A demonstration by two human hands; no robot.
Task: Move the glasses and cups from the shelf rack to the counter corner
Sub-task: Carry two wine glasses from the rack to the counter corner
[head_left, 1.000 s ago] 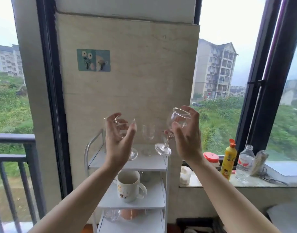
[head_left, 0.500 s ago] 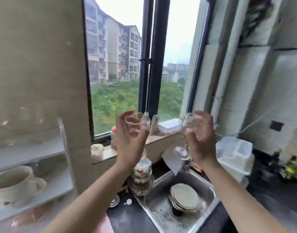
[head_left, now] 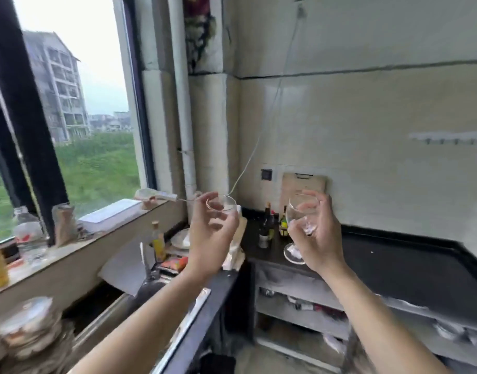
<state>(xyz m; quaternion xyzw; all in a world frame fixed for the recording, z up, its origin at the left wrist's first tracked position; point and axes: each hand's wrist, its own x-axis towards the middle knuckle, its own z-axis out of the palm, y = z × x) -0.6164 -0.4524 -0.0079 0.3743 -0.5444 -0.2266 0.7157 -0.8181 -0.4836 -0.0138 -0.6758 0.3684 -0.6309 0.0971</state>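
Observation:
Each hand carries a clear stemmed wine glass in mid-air. My left hand (head_left: 211,238) is wrapped around the bowl of one glass (head_left: 223,204), whose rim shows above my fingers. The second glass (head_left: 299,211) is gripped by my right hand (head_left: 317,236), tilted a little, with its round foot (head_left: 292,253) hanging below my palm. Both glasses are held above the near end of the black counter (head_left: 394,265), which runs into the wall corner. The shelf rack is out of view.
Several dark bottles (head_left: 268,225) and a wooden cutting board (head_left: 303,184) stand in the counter corner. A yellow-capped bottle (head_left: 158,241), packets and plates crowd the sink side at left. The windowsill (head_left: 69,247) holds a water bottle and boxes. Stacked bowls (head_left: 26,330) sit lower left.
The view has swung right from the shelf rack, past the sink, to the black counter corner. Both hands kept their glasses and carried them along.

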